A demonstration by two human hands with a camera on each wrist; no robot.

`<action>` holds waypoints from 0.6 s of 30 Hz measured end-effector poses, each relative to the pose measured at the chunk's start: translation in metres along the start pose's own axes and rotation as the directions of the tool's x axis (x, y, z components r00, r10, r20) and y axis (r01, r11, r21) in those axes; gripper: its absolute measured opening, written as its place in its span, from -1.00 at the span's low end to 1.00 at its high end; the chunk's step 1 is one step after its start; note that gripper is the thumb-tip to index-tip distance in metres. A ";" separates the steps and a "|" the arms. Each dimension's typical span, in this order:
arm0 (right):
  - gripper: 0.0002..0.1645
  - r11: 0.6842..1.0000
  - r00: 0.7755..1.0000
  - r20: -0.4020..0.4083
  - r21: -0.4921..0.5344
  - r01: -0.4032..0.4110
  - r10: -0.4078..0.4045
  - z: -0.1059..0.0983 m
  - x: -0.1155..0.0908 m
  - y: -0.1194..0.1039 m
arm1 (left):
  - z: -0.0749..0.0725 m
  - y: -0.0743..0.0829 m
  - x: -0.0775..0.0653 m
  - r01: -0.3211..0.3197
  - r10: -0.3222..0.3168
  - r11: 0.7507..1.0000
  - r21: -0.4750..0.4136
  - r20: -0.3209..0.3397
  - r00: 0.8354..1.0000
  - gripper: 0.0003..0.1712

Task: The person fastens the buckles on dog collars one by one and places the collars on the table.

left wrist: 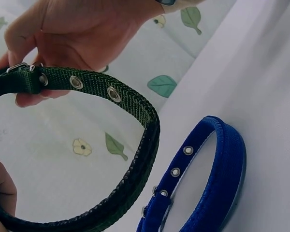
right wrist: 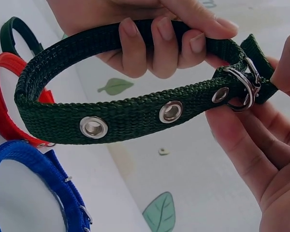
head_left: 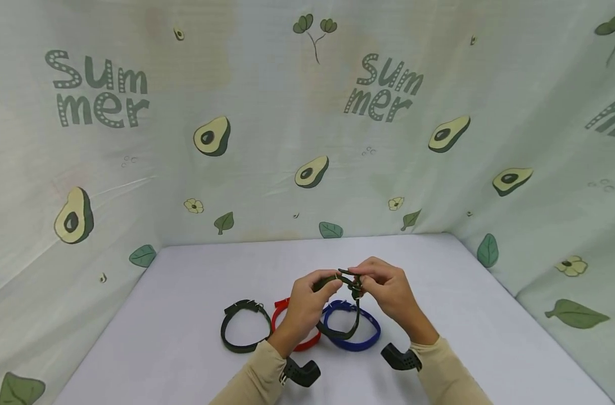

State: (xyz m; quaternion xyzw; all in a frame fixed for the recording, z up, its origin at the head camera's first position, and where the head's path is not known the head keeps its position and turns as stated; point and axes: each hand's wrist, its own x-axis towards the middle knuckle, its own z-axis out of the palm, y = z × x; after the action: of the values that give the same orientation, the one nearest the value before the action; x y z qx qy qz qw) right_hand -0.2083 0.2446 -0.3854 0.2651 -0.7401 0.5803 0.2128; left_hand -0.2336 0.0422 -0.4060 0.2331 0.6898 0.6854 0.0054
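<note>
A dark green webbing collar (right wrist: 63,121) with metal eyelets is held up in the air, formed into a loop. My left hand (head_left: 306,301) grips one side of it, its fingers curled over the band in the right wrist view. By the metal buckle (right wrist: 251,72) and D-ring, my right hand (head_left: 389,288) pinches the strap end between thumb and fingers. The strap's tip sticks out past the buckle. Below the hands, a blue collar (head_left: 372,333) lies looped on the table, and a red collar (head_left: 279,310) is partly hidden behind my left hand.
Another dark green collar (head_left: 227,332) lies looped at the left of the row on the white table (head_left: 186,292). A printed cloth (head_left: 267,112) hangs behind and along the sides. Black wrist devices (head_left: 303,373) sit on both forearms.
</note>
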 end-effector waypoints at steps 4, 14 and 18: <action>-0.63 1.000 1.000 0.008 -0.003 0.015 -0.015 0.002 0.000 0.003 | -0.001 0.001 -0.001 0.006 -0.006 1.000 -0.002 -0.004 1.000 -0.65; -0.62 1.000 1.000 0.021 -0.012 0.010 -0.010 0.001 -0.002 0.004 | -0.002 0.000 0.000 -0.034 0.034 0.999 0.030 0.017 0.999 -0.67; -0.63 1.000 0.999 0.031 -0.015 0.020 -0.020 0.002 -0.001 0.003 | -0.003 -0.001 0.000 -0.039 0.038 0.998 0.051 0.016 0.999 -0.63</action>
State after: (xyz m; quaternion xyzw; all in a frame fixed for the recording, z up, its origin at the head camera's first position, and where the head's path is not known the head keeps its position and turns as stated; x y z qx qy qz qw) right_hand -0.2102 0.2433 -0.3888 0.2796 -0.7450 0.5683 0.2093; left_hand -0.2349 0.0397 -0.4067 0.2518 0.7024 0.6657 -0.0085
